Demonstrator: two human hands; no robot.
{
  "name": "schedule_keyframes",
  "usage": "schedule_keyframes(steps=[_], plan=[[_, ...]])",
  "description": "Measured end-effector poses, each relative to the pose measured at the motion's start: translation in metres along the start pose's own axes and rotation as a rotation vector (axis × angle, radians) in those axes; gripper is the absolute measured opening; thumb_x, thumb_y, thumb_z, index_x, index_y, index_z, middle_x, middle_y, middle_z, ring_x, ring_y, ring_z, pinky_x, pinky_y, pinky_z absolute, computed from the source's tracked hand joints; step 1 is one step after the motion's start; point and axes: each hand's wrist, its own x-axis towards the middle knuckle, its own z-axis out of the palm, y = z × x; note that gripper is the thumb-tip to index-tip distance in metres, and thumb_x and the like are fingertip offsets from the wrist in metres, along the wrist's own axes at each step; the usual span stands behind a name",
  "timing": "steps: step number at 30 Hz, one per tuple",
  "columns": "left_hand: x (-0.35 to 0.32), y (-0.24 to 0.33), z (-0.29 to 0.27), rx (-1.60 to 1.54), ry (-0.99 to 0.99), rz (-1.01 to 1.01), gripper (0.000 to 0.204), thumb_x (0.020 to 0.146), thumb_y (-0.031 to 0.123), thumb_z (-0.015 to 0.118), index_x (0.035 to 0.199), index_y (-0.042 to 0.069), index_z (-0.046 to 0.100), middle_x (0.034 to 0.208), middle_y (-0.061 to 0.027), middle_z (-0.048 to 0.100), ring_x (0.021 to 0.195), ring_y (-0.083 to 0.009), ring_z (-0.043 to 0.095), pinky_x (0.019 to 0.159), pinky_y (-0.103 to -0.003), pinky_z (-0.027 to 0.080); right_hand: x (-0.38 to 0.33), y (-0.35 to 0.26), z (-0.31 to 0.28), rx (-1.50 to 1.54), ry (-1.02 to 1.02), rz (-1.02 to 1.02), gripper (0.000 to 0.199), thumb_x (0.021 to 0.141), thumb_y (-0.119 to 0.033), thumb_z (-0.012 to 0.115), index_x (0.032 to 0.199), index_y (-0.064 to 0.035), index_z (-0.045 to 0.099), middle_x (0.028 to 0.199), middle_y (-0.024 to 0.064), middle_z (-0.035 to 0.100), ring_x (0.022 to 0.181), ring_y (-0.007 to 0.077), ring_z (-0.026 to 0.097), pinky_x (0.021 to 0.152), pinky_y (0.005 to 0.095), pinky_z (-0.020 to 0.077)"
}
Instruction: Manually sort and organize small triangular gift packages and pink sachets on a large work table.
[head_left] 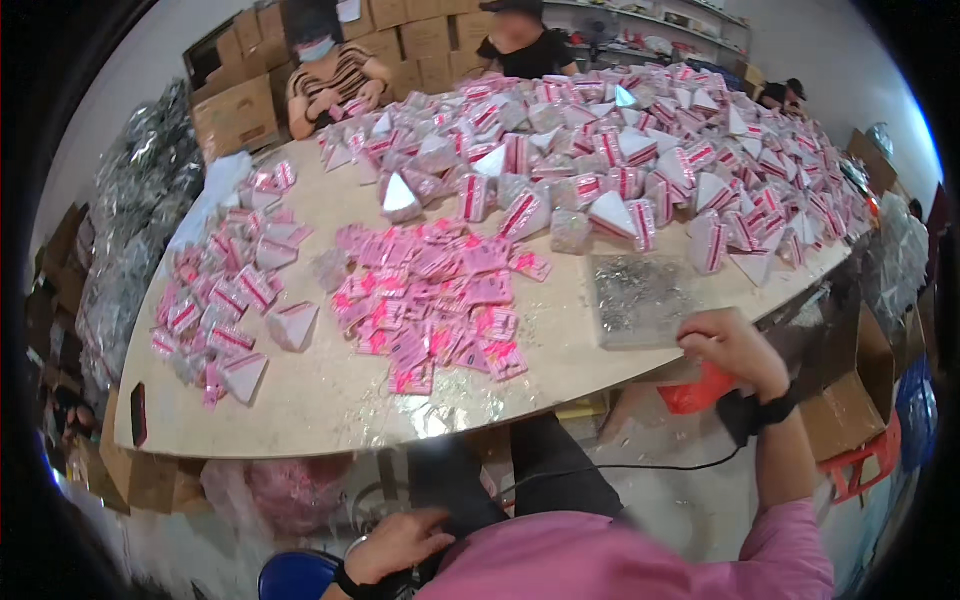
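Note:
My right hand (735, 345) is at the table's right front edge, fingers curled together beside the front corner of a shallow clear tray (640, 292) that holds many small metallic pieces. What is between those fingers, if anything, is too small to make out. Just below the hand hangs something red and thin (697, 390). My left hand (405, 545) rests by my lap, below the table's front edge, its fingers stretched out and slightly blurred. Flat pink printed cards (435, 300) lie in a loose heap left of the tray.
A large pile of clear-wrapped wedge packs (610, 150) fills the table's far side; a smaller pile (225, 300) lies left. A dark phone-like slab (138, 415) is at the left edge. Two people sit across. Cardboard boxes (850, 400) stand right; a cable (640, 467) crosses my lap.

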Motion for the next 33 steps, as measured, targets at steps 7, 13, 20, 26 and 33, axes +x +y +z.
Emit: schedule_keyframes(steps=[7, 13, 20, 26, 33], plan=[[0.047, 0.024, -0.009, 0.083, -0.046, 0.044, 0.044, 0.084, 0.032, 0.061, 0.115, 0.0, 0.056, 0.096, -0.0196, 0.064, 0.087, -0.0348, 0.062, 0.076, -0.038, 0.049, 0.035, 0.041, 0.006, -0.193, 0.183, -0.191, 0.013, 0.077, -0.007, 0.056, 0.087, -0.0006, 0.06, 0.078, 0.0169, 0.058, 0.076, 0.035, 0.057, 0.067, 0.0395, 0.046], [0.084, 0.065, -0.059, -0.213, -0.041, 0.111, 0.037, 0.084, 0.023, 0.063, 0.114, 0.003, 0.057, 0.1, -0.0145, 0.062, 0.086, -0.0267, 0.061, 0.077, -0.033, 0.048, 0.085, 0.05, 0.013, -0.235, -0.078, -0.224, 0.02, 0.074, -0.006, 0.058, 0.093, -0.0026, 0.059, 0.092, 0.0144, 0.058, 0.08, 0.0341, 0.057, 0.071, 0.0403, 0.0466], [0.093, 0.037, -0.098, 0.394, 0.673, -0.115, 0.028, 0.078, 0.012, 0.065, 0.104, 0.003, 0.058, 0.085, -0.0117, 0.059, 0.074, -0.0283, 0.06, 0.067, -0.033, 0.049, 0.108, 0.057, 0.034, -0.269, -0.135, -0.317, 0.015, 0.072, -0.007, 0.063, 0.082, -0.0029, 0.053, 0.082, 0.0141, 0.054, 0.077, 0.0355, 0.056, 0.066, 0.0425, 0.0458], [0.132, 0.033, -0.114, 0.352, 0.811, -0.046, 0.025, 0.077, 0.012, 0.065, 0.099, 0.003, 0.058, 0.086, -0.0136, 0.059, 0.073, -0.0311, 0.058, 0.065, -0.038, 0.047, 0.116, 0.076, 0.022, -0.053, -0.116, -0.194, 0.008, 0.073, -0.004, 0.061, 0.077, -0.0001, 0.055, 0.073, 0.0132, 0.055, 0.063, 0.0294, 0.055, 0.058, 0.0361, 0.0436], [0.139, 0.014, -0.125, 0.055, 0.735, -0.041, 0.011, 0.079, 0.012, 0.063, 0.081, 0.001, 0.061, 0.072, -0.0109, 0.058, 0.067, -0.0245, 0.058, 0.062, -0.034, 0.045, 0.12, 0.065, -0.002, 0.303, -0.02, -0.071, 0.006, 0.079, 0.001, 0.056, 0.08, 0.0033, 0.051, 0.07, 0.0053, 0.052, 0.058, 0.0121, 0.054, 0.053, 0.025, 0.0426]])
